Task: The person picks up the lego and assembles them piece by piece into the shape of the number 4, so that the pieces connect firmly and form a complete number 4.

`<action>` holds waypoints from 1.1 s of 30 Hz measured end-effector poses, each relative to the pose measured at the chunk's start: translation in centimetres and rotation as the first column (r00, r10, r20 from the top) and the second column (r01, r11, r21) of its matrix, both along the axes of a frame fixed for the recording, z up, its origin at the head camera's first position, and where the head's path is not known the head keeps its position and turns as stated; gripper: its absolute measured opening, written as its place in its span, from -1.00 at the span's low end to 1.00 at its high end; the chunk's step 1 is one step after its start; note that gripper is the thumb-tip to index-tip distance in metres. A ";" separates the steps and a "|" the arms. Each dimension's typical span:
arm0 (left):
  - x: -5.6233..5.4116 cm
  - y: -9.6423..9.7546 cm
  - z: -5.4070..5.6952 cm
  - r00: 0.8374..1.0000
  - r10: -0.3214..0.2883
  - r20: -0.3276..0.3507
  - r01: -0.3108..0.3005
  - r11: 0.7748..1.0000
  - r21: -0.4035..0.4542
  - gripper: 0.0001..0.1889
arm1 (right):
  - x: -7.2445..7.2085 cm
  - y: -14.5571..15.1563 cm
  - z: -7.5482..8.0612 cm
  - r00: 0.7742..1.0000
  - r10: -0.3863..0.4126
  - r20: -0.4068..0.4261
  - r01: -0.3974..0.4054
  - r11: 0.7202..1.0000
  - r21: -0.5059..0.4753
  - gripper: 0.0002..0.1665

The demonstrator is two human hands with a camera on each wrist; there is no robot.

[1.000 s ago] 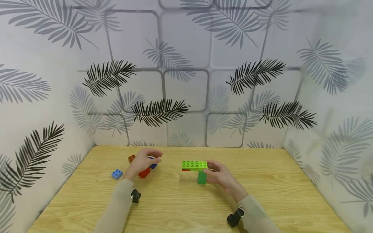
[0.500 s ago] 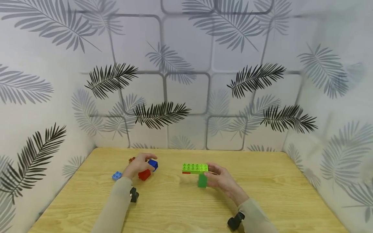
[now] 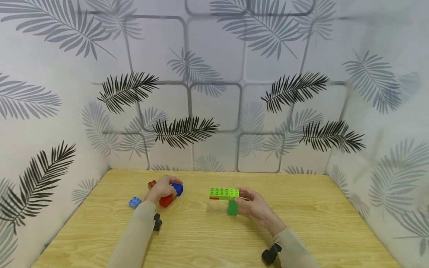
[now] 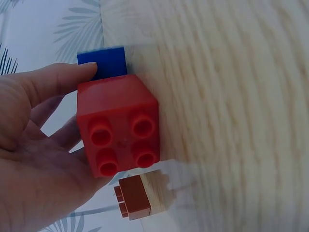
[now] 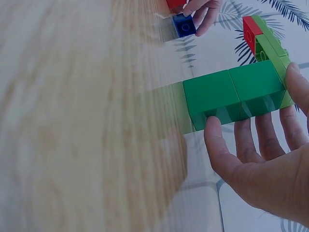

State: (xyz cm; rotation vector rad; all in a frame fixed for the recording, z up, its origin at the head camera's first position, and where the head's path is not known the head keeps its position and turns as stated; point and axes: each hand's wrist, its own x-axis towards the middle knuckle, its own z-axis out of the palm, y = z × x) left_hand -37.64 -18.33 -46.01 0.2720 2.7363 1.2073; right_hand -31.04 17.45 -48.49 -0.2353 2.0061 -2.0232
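Note:
On the left, my left hand (image 3: 164, 187) pinches a blue toy brick (image 3: 178, 189), its thumb on the brick's near side in the left wrist view. A red brick (image 4: 119, 125) with a sloped side lies in front of that hand, studs towards the wrist camera. My right hand (image 3: 256, 206) holds a built piece by its column of two green bricks (image 5: 234, 94), fingers along one side and thumb near the top. Light green bricks (image 3: 223, 192) form a flat bar across the column's top, reaching out leftwards. A red brick (image 5: 249, 35) sits under the bar's far end.
A light blue brick (image 3: 134, 202) lies left of the left hand on the wooden table (image 3: 201, 238). Behind that hand is an orange-brown brick (image 3: 152, 184). Patterned walls stand at the table's back and sides.
My left hand has lowered and closed in on the blue brick, which has turned and shifted slightly. The right hand keeps its hold on the built piece. The head view has tilted a little.

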 end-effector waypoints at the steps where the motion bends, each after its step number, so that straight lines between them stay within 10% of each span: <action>1: 0.0 0.1 0.1 1.000 0.005 0.006 -0.005 1.000 0.007 -0.52 | 0.0 0.0 0.0 1.000 0.002 0.000 -0.002 1.000 0.000 -0.26; 33: 0.3 1.6 -0.4 0.985 0.062 -0.164 -0.010 0.953 0.301 -0.58 | 0.0 0.1 0.2 1.000 0.016 0.009 -0.016 1.000 0.002 -0.25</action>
